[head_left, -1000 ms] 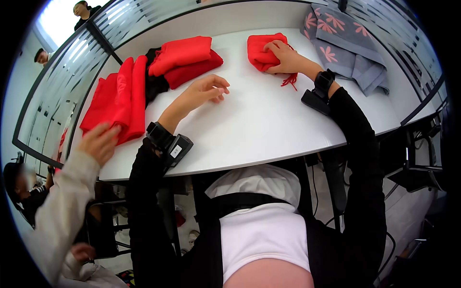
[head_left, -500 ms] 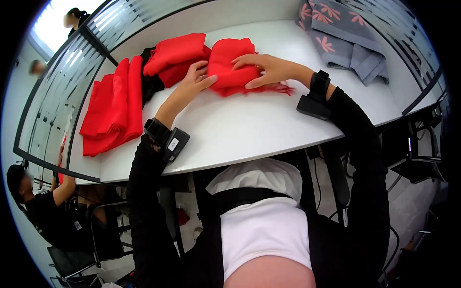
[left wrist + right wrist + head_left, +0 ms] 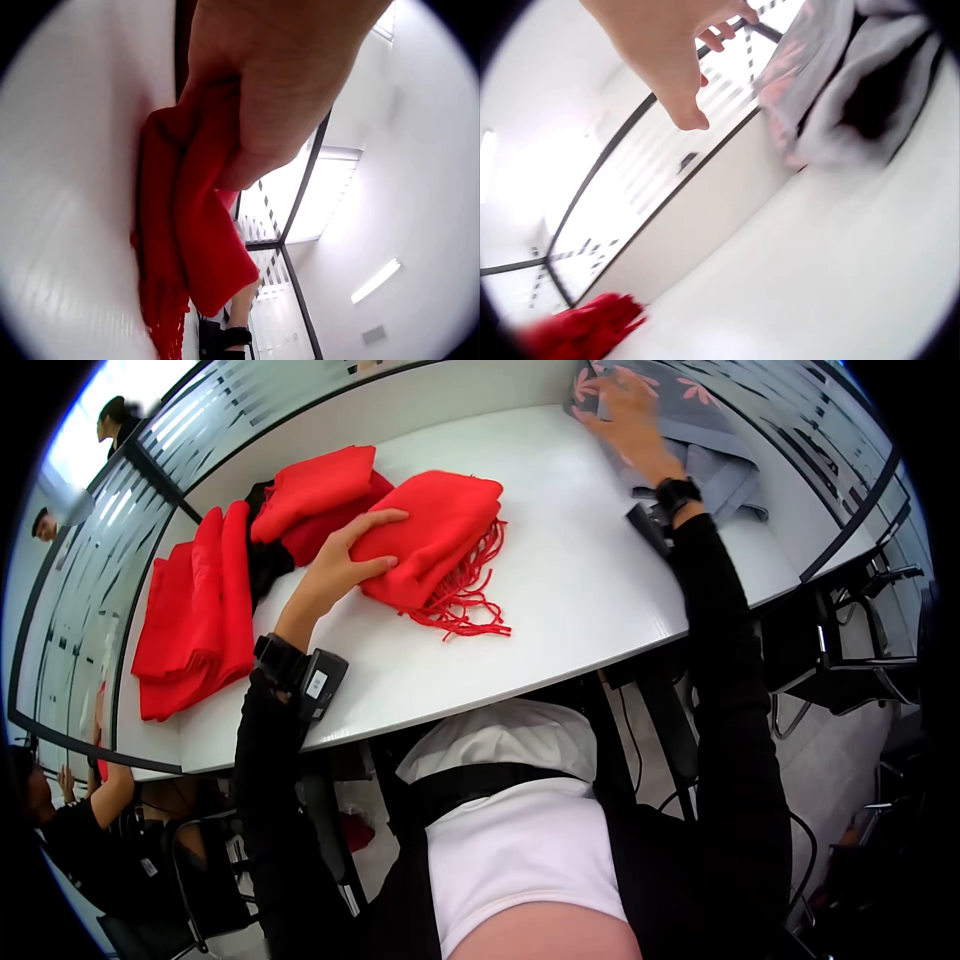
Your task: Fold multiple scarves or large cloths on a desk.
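Note:
A folded red scarf with a fringe (image 3: 435,535) lies on the white table, its fringe toward the front right. My left hand (image 3: 345,565) grips its left edge, thumb and fingers round the folded layers; in the left wrist view the hand (image 3: 277,82) pinches the red cloth (image 3: 206,232). At the back right, my right hand (image 3: 635,425), blurred, is over the grey cloth with pink flowers (image 3: 700,435). In the right wrist view that hand (image 3: 675,52) has its fingers spread beside the grey cloth (image 3: 817,97), apart from it.
Folded red cloths (image 3: 320,490) lie at the back left, with another red pile (image 3: 195,615) at the far left and black cloth (image 3: 265,560) between them. A partition (image 3: 480,390) borders the table (image 3: 560,580). Other people are beyond it on the left.
The red scarf has moved left beside the other red cloths, first with my right hand, then with both. My right hand has let go and moved to the grey cloth.

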The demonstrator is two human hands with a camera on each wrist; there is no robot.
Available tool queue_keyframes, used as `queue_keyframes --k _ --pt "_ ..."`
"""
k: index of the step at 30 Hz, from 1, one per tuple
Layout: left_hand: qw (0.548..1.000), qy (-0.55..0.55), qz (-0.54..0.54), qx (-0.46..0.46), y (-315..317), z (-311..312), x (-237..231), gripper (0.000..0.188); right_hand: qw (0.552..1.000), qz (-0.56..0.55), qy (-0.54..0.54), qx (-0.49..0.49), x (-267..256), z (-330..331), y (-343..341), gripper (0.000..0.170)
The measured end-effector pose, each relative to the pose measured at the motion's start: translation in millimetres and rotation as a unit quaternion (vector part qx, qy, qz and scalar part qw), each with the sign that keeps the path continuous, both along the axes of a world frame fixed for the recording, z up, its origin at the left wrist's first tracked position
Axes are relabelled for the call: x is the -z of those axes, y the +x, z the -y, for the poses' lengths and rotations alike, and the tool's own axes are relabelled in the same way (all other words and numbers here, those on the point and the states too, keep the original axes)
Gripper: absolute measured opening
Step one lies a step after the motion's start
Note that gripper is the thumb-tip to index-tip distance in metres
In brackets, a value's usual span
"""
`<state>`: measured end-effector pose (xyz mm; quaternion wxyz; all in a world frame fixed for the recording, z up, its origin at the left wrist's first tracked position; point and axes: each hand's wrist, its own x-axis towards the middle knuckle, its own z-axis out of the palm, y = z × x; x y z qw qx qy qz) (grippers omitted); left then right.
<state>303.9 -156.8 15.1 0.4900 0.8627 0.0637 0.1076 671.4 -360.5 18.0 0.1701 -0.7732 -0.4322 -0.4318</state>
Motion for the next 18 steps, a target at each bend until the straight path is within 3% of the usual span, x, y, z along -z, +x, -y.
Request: queue_keyframes --k 1,2,3,5,7,9,10,11,13,15,16,18 --pt "0.998 0.033 0.045 -0.003 0 -1 -1 0.048 0.998 0.062 0.013 0.021 12 26 27 0.064" --pt "0.994 0.065 0.090 -0.006 0 -1 -4 0.049 0.981 -0.002 -0.005 0.193 12 38 31 0.076" --pt "0.986 0.098 0.135 -0.009 -1 -2 -6 0.049 0.931 -0.064 -0.025 0.358 12 49 35 0.089" --pt "0.956 0.168 0.231 -0.064 -6 -14 -16 0.048 0.924 -0.091 -0.032 0.370 23 85 73 0.108" --pt "0.919 0.006 0.370 -0.140 -8 -29 -21 0.045 0.929 -0.137 -0.024 0.342 38 94 93 0.113" --pt "0.855 0.030 0.467 -0.223 -14 -40 -34 0.043 0.924 -0.178 -0.027 0.338 43 95 96 0.115" --pt "0.841 0.041 0.471 -0.263 -19 -47 -39 0.043 0.917 -0.196 -0.038 0.346 36 93 89 0.115" --pt "0.848 -0.030 0.455 -0.271 -24 -53 -40 0.043 0.909 -0.213 -0.049 0.354 30 91 80 0.115" --pt "0.865 -0.048 0.372 -0.333 -33 -100 -14 0.041 0.892 -0.242 -0.033 0.381 30 92 76 0.107" --pt "0.895 0.088 0.222 -0.378 -44 -184 39 0.041 0.872 -0.277 -0.018 0.404 34 96 89 0.103" --pt "0.914 -0.036 0.208 -0.347 -44 -212 59 0.041 0.875 -0.285 -0.027 0.390 32 97 85 0.097" --pt "0.906 -0.062 0.205 -0.364 -42 -196 47 0.041 0.881 -0.260 -0.012 0.395 34 95 89 0.079"
